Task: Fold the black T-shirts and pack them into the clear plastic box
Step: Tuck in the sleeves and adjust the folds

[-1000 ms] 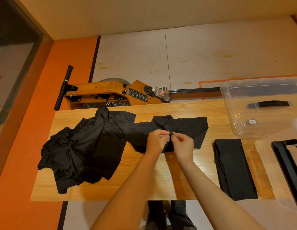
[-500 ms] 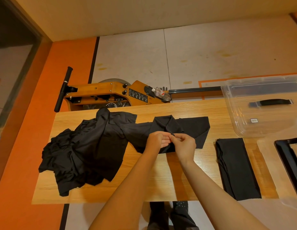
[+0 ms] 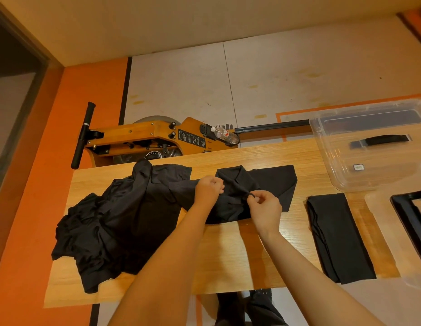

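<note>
Right hand (image 3: pixel 266 208) pinches fold of black T-shirt (image 3: pixel 270 184) at mid-counter; left hand (image 3: pixel 208 190) grips same shirt, fingers curled into cloth. Crumpled pile of black shirts (image 3: pixel 115 220) lies left on wooden counter (image 3: pixel 228 260), touching held shirt. Folded black shirt (image 3: pixel 339 238) rests right. Clear plastic box (image 3: pixel 341 170) sits at far right corner, black handle visible through it.

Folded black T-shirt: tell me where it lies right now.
In the head view the folded black T-shirt lies flat on the wooden table, on the person's right, just in front of the clear plastic box.
</note>
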Action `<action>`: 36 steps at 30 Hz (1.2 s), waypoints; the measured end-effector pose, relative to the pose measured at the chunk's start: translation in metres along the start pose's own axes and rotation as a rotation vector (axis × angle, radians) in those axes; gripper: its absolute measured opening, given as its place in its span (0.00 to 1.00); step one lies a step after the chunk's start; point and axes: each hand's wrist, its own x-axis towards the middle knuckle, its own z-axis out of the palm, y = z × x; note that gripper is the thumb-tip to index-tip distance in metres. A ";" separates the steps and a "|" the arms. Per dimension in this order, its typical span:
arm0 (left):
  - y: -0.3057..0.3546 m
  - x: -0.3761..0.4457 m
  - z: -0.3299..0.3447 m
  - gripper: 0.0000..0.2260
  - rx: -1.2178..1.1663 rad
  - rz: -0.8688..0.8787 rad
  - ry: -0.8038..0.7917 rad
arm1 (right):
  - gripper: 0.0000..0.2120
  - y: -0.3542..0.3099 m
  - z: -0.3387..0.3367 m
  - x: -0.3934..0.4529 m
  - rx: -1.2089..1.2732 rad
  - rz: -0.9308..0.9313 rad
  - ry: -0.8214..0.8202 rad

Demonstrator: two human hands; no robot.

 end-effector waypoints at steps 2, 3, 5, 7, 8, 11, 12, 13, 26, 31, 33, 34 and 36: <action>0.008 0.016 -0.005 0.09 0.111 0.008 0.039 | 0.07 0.000 0.000 0.000 0.013 0.001 0.001; 0.014 0.021 -0.008 0.08 0.179 0.020 0.051 | 0.06 -0.001 0.000 0.000 0.018 0.005 -0.001; 0.029 0.028 -0.010 0.06 0.295 0.054 0.047 | 0.05 -0.002 0.002 -0.001 0.028 0.016 -0.004; 0.036 0.037 -0.010 0.03 0.349 0.071 0.021 | 0.04 -0.002 0.002 -0.001 0.040 0.018 -0.013; 0.039 0.040 -0.010 0.05 0.363 0.068 0.018 | 0.04 -0.002 0.003 -0.002 0.044 0.014 -0.024; 0.042 0.049 -0.007 0.10 0.420 0.068 0.014 | 0.04 -0.002 0.001 -0.005 0.046 -0.015 -0.063; 0.042 0.051 -0.006 0.10 0.431 0.066 0.007 | 0.05 -0.001 0.000 -0.006 0.048 -0.026 -0.068; 0.042 0.053 -0.004 0.09 0.447 0.074 -0.001 | 0.05 -0.001 -0.002 -0.008 0.050 -0.035 -0.067; 0.045 0.070 0.018 0.12 0.531 0.006 -0.032 | 0.06 -0.005 -0.014 -0.012 0.103 -0.050 -0.004; 0.043 0.074 0.019 0.06 0.557 0.008 -0.022 | 0.06 -0.004 -0.016 -0.011 0.127 -0.050 -0.012; 0.045 0.074 0.020 0.08 0.560 0.015 -0.007 | 0.06 -0.004 -0.017 -0.010 0.126 -0.054 -0.007; 0.045 0.074 0.020 0.10 0.556 0.016 0.004 | 0.07 -0.003 -0.018 -0.010 0.124 -0.055 -0.006; 0.046 0.073 0.021 0.10 0.549 0.008 0.003 | 0.07 -0.003 -0.019 -0.010 0.121 -0.058 -0.006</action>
